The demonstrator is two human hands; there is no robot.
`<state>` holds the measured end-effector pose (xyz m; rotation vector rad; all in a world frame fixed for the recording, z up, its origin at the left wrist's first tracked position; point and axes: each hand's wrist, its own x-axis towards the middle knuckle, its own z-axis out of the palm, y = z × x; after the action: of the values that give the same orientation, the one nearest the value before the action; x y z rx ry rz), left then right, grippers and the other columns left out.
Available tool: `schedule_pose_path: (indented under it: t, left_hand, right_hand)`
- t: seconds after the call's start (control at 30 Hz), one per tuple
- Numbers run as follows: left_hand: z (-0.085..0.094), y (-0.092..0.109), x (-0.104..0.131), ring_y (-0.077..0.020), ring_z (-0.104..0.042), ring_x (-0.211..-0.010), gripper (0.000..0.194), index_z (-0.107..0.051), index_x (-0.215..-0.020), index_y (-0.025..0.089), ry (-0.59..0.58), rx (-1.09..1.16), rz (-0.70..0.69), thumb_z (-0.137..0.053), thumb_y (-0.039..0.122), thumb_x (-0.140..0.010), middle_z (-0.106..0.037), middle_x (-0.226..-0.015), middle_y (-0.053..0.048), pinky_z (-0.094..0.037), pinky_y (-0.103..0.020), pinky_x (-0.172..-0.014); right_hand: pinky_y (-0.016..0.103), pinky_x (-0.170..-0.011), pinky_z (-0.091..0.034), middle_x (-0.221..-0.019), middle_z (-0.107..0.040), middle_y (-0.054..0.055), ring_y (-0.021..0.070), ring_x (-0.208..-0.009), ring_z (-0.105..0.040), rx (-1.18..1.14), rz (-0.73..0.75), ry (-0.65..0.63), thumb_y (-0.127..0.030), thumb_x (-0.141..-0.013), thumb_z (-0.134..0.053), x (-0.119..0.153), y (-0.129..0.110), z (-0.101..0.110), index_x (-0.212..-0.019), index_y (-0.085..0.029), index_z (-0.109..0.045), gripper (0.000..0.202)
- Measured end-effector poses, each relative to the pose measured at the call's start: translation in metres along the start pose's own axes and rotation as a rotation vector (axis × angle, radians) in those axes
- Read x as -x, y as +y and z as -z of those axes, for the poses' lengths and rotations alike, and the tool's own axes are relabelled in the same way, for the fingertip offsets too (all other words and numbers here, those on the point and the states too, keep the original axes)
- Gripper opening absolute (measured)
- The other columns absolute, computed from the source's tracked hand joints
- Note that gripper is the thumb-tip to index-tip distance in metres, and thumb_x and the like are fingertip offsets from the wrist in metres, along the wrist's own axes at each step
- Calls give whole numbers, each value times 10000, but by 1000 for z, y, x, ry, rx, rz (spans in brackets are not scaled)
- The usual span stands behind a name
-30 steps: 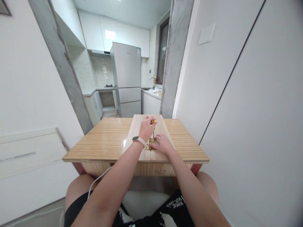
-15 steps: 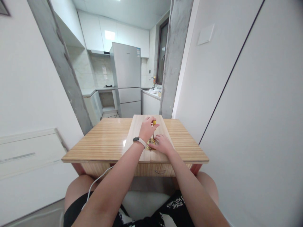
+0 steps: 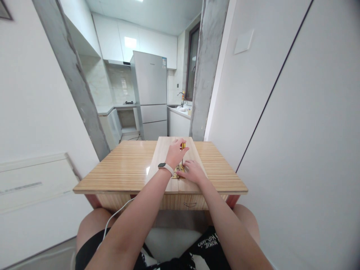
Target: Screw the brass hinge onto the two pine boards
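My left hand (image 3: 174, 153), with a watch on its wrist, is closed around the yellow and black handle of a screwdriver (image 3: 183, 146). The screwdriver stands upright, its shaft pointing down to a brass-coloured hinge (image 3: 175, 175); the tip is hard to make out. Two pale wooden boards (image 3: 164, 150) lie side by side under the hinge, which spans their seam. Low beside the shaft, my right hand (image 3: 194, 171) holds the hinge against the wood, thumb on its plate and index finger near the shaft. Part of the hinge is hidden by the fingers.
The boards lie on a striped wooden table (image 3: 120, 165) with a drawer handle (image 3: 190, 204) in front. A white cable (image 3: 116, 212) runs past my left knee. A white wall (image 3: 281, 150) rises at right. Behind the table are a fridge (image 3: 153, 78) and a sink tap (image 3: 181, 95).
My left hand's fingers have shifted very slightly on the screwdriver handle. My right hand and the hinge look the same as before.
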<state>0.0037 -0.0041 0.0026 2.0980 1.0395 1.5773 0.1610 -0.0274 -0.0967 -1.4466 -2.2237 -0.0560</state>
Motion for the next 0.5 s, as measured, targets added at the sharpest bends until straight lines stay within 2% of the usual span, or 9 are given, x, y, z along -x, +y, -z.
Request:
schedule_pose_path:
  t: [0.13, 0.37, 0.5]
  left_hand:
    - [4, 4, 0, -155, -668, -829, 154, -698, -1003, 212, 53, -72, 10, -765, 135, -888, -680, -1057, -49, -602, -332, -832]
    - [-1, 5, -4, -164, -734, -927, 215, -721, -1042, 219, -23, 72, 91, -657, 46, -930, -767, -1068, -49, -613, -316, -851]
    - [-5, 3, -3, -161, -726, -944, 206, -717, -1050, 219, -33, 51, 25, -683, 62, -921, -749, -1089, -49, -619, -317, -865]
  right_hand:
    - [397, -1008, -432, -1154, -730, 119, 298, -1163, -634, 14, -2, -9, -820, -878, -630, 0, 1, -1, -1063, -242, -761, 621]
    - [384, -1008, -433, -1122, -733, 110, 286, -1140, -641, -15, 1, 7, -823, -869, -638, 0, 2, -3, -1046, -238, -763, 624]
    - [378, -995, -434, -1088, -734, 95, 277, -1122, -646, -12, 2, 20, -824, -866, -643, -1, 2, -3, -1002, -237, -751, 612]
